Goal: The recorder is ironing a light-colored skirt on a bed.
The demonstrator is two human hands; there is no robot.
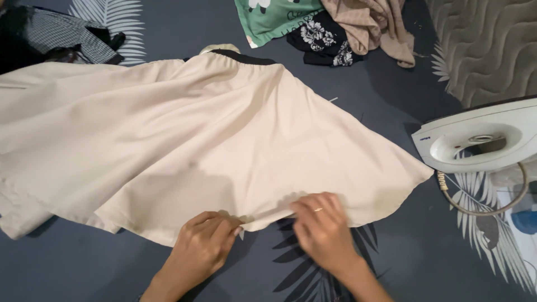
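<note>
A cream skirt with a black elastic waistband lies spread flat on a dark blue sheet with leaf print. My left hand pinches the skirt's near hem, fingers closed on the fabric edge. Just to its right, my right hand presses and grips the same hem; a thin ring shows on one finger. Both hands sit at the bottom centre of the view, a short gap between them.
A white electric iron rests at the right with its cord looping below it. At the top lie a green printed cloth, a black floral garment and a tan garment. A dark checked garment sits top left.
</note>
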